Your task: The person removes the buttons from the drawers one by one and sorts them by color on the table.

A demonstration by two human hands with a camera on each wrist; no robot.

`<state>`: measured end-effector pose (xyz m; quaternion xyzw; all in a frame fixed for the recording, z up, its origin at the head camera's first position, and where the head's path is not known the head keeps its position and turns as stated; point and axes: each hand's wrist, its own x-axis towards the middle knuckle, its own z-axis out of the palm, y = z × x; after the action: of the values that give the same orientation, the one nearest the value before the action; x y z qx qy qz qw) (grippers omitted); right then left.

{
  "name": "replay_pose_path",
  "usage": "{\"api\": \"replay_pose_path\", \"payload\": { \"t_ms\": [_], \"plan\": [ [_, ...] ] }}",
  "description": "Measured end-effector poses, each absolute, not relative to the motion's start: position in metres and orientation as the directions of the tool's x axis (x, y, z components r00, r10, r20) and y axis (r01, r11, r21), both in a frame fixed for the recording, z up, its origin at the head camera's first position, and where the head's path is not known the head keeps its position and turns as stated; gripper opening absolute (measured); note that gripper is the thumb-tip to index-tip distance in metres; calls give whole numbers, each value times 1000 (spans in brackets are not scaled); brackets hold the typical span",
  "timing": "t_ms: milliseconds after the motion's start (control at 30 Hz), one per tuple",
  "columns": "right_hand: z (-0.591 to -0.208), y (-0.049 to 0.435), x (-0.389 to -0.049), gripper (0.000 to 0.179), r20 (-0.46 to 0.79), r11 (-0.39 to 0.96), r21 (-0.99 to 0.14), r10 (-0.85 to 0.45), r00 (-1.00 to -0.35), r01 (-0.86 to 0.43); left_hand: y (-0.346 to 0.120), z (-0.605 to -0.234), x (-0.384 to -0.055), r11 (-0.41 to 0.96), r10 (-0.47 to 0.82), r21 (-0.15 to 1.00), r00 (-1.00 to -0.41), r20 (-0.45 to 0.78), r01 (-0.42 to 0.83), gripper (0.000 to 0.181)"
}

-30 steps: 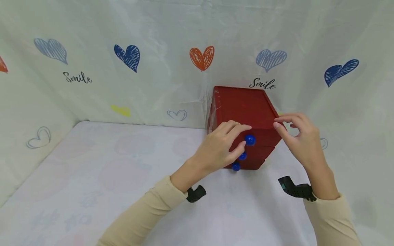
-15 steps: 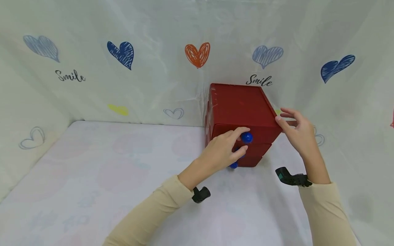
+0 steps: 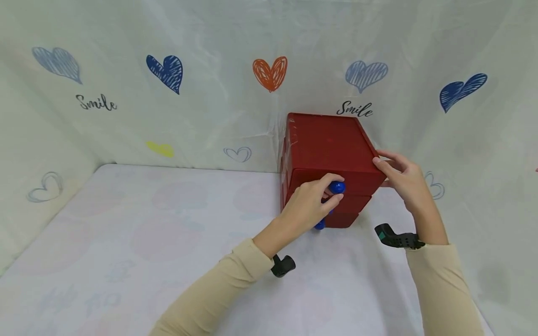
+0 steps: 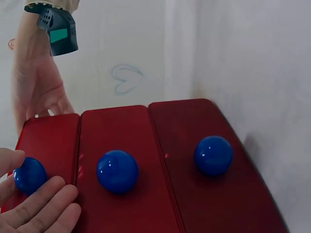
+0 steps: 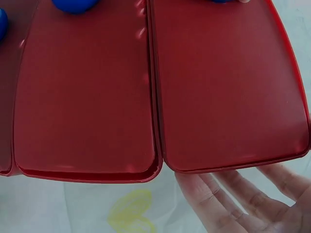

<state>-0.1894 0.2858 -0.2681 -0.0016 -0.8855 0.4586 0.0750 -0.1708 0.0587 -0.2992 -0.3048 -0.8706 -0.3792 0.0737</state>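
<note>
A red chest of drawers (image 3: 332, 140) stands against the back cloth, with round blue knobs down its front. At the top drawer, my left hand (image 3: 307, 200) has its thumb and fingers around the top blue knob (image 3: 337, 187). The left wrist view has this knob (image 4: 30, 175) between the fingertips, with the middle knob (image 4: 117, 171) and bottom knob (image 4: 213, 155) uncovered. My right hand (image 3: 403, 182) holds the chest's upper right edge, thumb on top and fingers against the side. Those fingers (image 5: 257, 199) partly disappear behind the drawer front in the right wrist view.
The white tabletop (image 3: 147, 233) stretches to the left and in front of the chest. Behind it hangs a white cloth (image 3: 218, 93) printed with hearts and "Smile". A black wrist camera (image 3: 282, 266) is on the left wrist, another camera (image 3: 395, 237) on the right.
My left hand has moved right and its fingers have closed around the top knob. My right hand has come in against the chest's right side. The view has shifted slightly.
</note>
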Motion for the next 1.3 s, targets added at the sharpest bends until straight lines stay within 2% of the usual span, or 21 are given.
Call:
{"api": "replay_pose_path", "payload": {
  "t_ms": [500, 833, 1300],
  "plan": [
    [-266, 290, -196, 45, 136, 501, -860, 50, -989, -93, 62, -306, -167, 501, 411, 626, -801, 435, 597, 36],
    [-268, 289, -196, 54, 146, 517, -851, 64, -987, -92, 63, -310, -167, 492, 397, 619, -790, 467, 613, 35],
    [-269, 293, -197, 55, 174, 546, -827, 26, -984, -132, 65, -315, -168, 473, 372, 633, -790, 486, 613, 34]
  ]
}}
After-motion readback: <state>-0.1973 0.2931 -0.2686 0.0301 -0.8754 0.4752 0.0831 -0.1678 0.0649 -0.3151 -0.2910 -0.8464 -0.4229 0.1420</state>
